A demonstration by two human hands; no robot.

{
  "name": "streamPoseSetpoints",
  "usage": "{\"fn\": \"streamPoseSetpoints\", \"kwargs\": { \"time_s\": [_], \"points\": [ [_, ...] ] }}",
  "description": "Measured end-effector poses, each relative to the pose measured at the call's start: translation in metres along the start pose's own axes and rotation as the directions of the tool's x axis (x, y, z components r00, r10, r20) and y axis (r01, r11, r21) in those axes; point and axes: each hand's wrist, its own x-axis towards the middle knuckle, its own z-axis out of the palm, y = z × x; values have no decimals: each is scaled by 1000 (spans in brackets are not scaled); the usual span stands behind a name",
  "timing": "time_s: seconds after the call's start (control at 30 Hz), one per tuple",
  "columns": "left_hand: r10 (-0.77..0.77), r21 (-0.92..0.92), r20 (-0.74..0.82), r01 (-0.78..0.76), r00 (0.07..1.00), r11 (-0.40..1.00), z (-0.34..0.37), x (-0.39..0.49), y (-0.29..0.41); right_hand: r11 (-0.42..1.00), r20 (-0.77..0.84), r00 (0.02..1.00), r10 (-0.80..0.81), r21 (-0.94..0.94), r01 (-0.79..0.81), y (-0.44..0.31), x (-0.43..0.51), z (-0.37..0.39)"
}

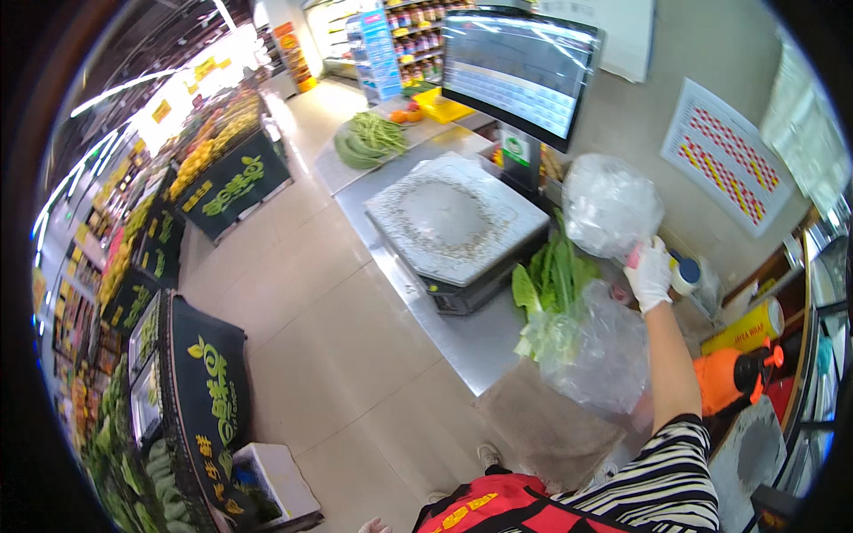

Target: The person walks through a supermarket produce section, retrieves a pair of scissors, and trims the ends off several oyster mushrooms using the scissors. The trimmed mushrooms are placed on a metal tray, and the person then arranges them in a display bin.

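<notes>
My right hand (650, 273), in a thin white glove, reaches to the right rear of the metal counter. Its fingers are closed around a small pink object (633, 256), only partly visible, beside a bundle of clear plastic bags (610, 203). My left hand (375, 526), gloved too, barely shows at the bottom edge; its fingers are mostly cut off. Leafy green vegetables (553, 286) lie partly in a clear plastic bag (600, 353) near my right forearm. To their left stands a weighing scale (453, 213) with a wet, dirty platter.
A monitor (520, 70) stands behind the scale. Green beans (376, 136) lie at the counter's far end. A brown cloth (546, 426) hangs at the near edge. An orange spray bottle (723, 380) and yellow wrap box (746, 326) are at right. Produce stands (206, 380) line the left.
</notes>
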Motion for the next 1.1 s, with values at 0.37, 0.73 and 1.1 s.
{"fn": "streamPoseSetpoints", "kwargs": {
  "time_s": [0.37,0.73,1.1],
  "points": [
    [-67,151,-152,91,986,984,20,-41,-51,944,79,942,-325,85,319,37,29,21],
    [-197,-251,-293,124,936,960,-12,-112,-172,719,-659,521,-543,-44,693,-151,-90,-47],
    [-423,-377,-525,244,738,893,-63,-254,-419,-63,201,-370,-907,805,590,-386,-551,-39]
  ]
}}
